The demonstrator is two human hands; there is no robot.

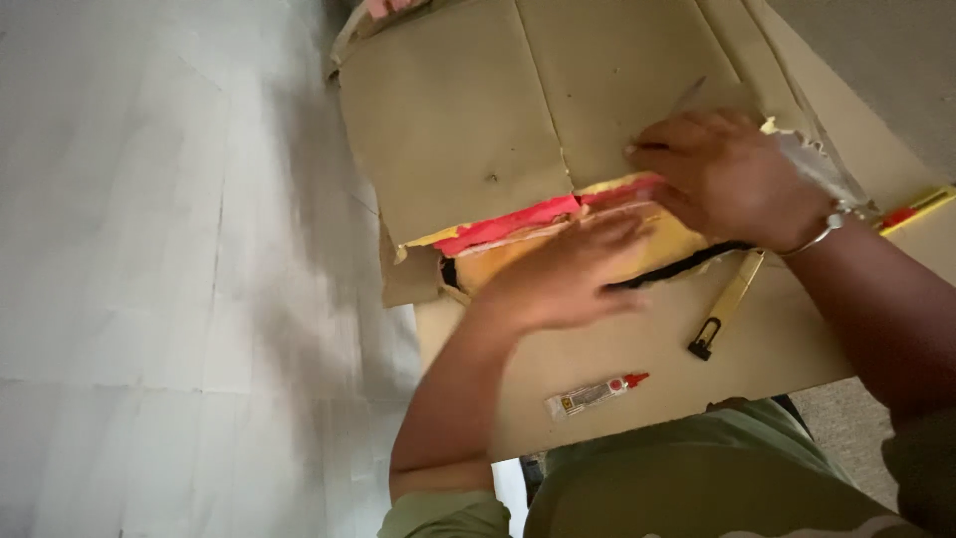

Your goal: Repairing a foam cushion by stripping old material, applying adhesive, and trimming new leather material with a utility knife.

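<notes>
Cardboard flap (458, 110) is the main thing here, a big brown folded sheet lying flat over a stack of coloured layers, its long lower edge running left to right and tilting up a bit toward the right. Under that edge a red strip (518, 221) and some yellow sheet material (677, 239) stick out, running along the same slanted line, with a thin black band (687, 265) beneath them.

Left hand (563, 274) is blurry but looks spread out flat, fingers loosely extended, pressing on the yellow layers right below the red strip. Not gripping anything as far as I can see. Right hand (722, 174) is curled, fingertips down on the cardboard flap's lower right corner where it meets the red strip, sort of pinching or pressing that edge; can't tell which. It has a silver bracelet (822, 234) on the wrist.

All of this sits on a larger cardboard base (777, 349) resting over the person's lap. On the base, just right of the left hand, lies a yellow utility knife (727, 304), pointing diagonally down-left. Nearer the body there's a small glue tube (596, 394) with a red cap. Pale floor (149, 249) fills the left side.
</notes>
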